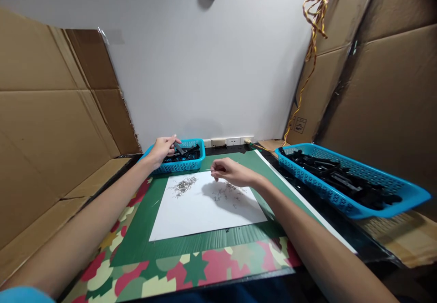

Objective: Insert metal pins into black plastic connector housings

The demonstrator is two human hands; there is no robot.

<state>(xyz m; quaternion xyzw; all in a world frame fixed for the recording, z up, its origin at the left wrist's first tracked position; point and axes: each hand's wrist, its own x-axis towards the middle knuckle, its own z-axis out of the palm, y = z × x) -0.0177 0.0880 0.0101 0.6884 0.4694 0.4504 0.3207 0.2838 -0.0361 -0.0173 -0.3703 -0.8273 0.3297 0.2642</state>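
Note:
My left hand (163, 152) is closed in a pinch on a small dark grey piece (179, 148), held over the near-left part of the left blue basket (175, 167), where more black parts lie. Fingers curled together, my right hand (231, 172) hovers above the white sheet (191, 221). A thin light tip (208, 170) sticks out from its fingertips; the rest of that slim thing is hidden by the hand. On the sheet are two scattered heaps of tiny metal bits, a left heap (185, 185) and a right heap (221, 194) partly under my right hand's shadow.
At the right stands a larger blue basket (341, 207) of black plastic parts. Cardboard walls (41, 112) rise on both sides. The green mat (136, 244) has a patterned front border (194, 271). Wall sockets (233, 141) and a twisted yellow cable (301, 93) are at the back.

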